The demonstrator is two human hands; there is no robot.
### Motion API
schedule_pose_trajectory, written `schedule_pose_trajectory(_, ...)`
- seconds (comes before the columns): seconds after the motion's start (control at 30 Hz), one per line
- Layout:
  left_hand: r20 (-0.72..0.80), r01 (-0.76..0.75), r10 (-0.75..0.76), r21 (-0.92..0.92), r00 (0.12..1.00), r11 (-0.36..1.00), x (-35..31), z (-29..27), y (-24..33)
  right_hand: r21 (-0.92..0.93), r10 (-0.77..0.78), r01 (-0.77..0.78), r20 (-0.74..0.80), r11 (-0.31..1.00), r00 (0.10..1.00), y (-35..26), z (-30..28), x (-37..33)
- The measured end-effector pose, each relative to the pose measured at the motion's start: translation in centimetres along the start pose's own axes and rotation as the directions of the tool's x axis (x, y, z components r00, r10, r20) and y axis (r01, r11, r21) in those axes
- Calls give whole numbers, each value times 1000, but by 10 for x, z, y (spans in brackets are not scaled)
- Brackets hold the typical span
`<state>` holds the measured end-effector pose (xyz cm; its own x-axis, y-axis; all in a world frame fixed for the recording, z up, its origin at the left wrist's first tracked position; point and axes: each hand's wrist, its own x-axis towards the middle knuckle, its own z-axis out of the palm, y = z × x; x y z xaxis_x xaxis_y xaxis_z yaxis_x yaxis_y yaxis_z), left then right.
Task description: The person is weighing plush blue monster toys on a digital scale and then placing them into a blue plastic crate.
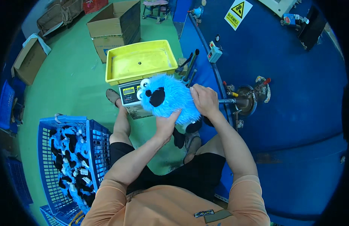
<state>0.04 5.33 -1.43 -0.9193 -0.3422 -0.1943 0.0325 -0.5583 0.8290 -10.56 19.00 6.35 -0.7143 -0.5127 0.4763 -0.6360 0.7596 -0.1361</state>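
A furry blue plush toy (173,98) with bulging white eyes and a black mouth is held up before me, its face turned left. My left hand (167,123) grips its underside, thumb pressed into the fur. Around its upper right side closes my right hand (205,98), close to a metal nozzle (227,101) that sticks out of a blue machine (287,113). Whether the nozzle enters the toy is hidden by that hand. Black-tipped limbs of the toy hang at its lower right.
A yellow tray (140,78) rests on a digital scale (130,90) beyond the toy. At left stands a blue plastic basket (88,150) filled with blue-and-black plush pieces. Open cardboard boxes (103,32) sit farther back on the green floor. A switch box (214,52) is fixed to the machine's edge.
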Motion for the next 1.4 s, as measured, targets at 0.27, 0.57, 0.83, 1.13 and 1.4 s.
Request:
schedule_pose_trajectory(0.27, 29, 119, -119, -4, 993, 993, 1, -8, 9, 121, 58, -58, -2, 991, 998, -4, 3, 3)
schedule_pose_trajectory(0.57, 30, 92, -90, -39, 995, 995, -2, -8, 22, 171, 100, -110, 65, 979, 993, -8, 0, 6)
schedule_pose_trajectory(0.83, 21, 102, -101, -36, 995, 994, 1, -11, 32, 189, 115, -129, 83, 973, 990, -12, 2, 8)
schedule_pose_trajectory(1.13, -12, -12, 12, 51, 1000, 999, 1, -16, 44, 240, 107, -130, 106, 962, 989, -8, 6, 9)
schedule_pose_trajectory(1.4, -125, -169, 249, 446, 960, 879, 24, -56, 156, 406, 121, -165, 131, 899, 984, 15, 7, 13)
